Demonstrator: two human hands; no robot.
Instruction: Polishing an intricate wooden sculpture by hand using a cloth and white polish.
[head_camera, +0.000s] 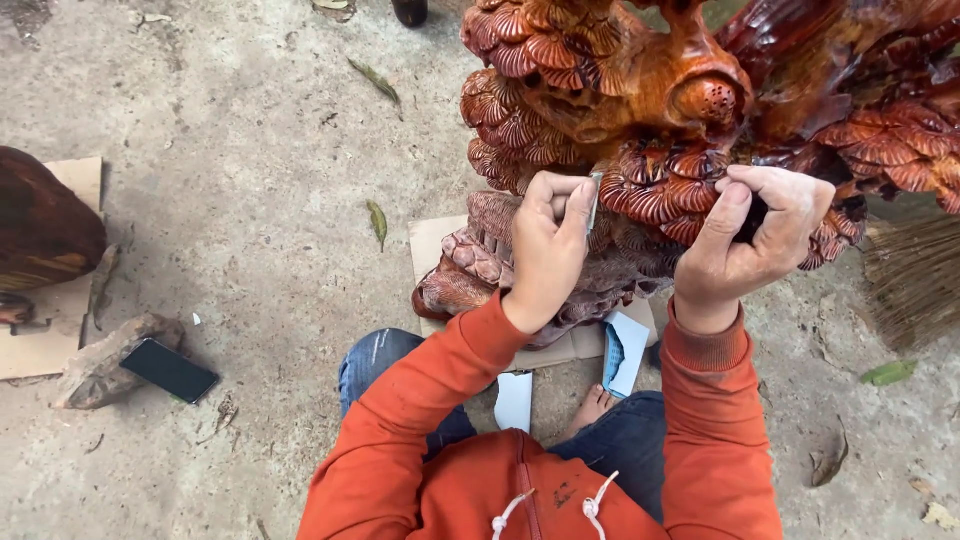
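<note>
The left hand (548, 250) pinched a thin sanding strip (594, 203), its long axis upright, against the red-brown wood carving (640, 90) rising toward twelve o'clock. The right hand (752, 240), at three o'clock of it, curled its fingers around a carved cluster. Cardboard (432, 243) lay beneath; bare ground opened toward nine o'clock.

Left hand (548, 250) pinches sandpaper strip (594, 203) against red wood carving (640, 90); right hand (752, 235) braces it.
</note>
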